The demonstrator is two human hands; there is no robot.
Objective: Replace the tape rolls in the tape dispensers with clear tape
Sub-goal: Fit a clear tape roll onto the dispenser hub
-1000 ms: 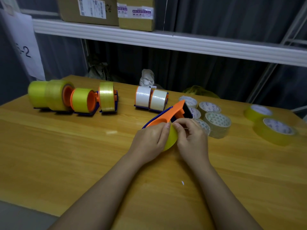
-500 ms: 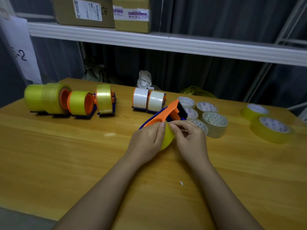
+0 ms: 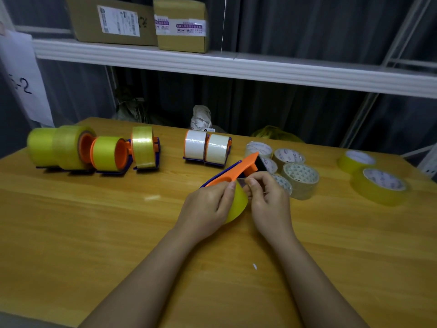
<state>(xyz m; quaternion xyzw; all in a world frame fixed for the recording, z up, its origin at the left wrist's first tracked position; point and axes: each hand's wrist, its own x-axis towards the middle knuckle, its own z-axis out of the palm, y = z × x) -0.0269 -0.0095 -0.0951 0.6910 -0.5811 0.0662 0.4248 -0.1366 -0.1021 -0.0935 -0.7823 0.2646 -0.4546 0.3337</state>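
The left hand [image 3: 208,209] has its grip curled round a yellow tape roll [image 3: 237,205] in an orange tape dispenser [image 3: 238,172], which sits near the middle of the wooden desk [image 3: 94,233]. The right hand [image 3: 269,200] pinches the loose tape end [image 3: 242,182] at the top of that roll. Clear tape rolls [image 3: 300,178] lie just behind the right hand, and two yellow rolls [image 3: 378,185] lie far to the right, while more loaded dispensers [image 3: 144,147] stand in a row at the back left.
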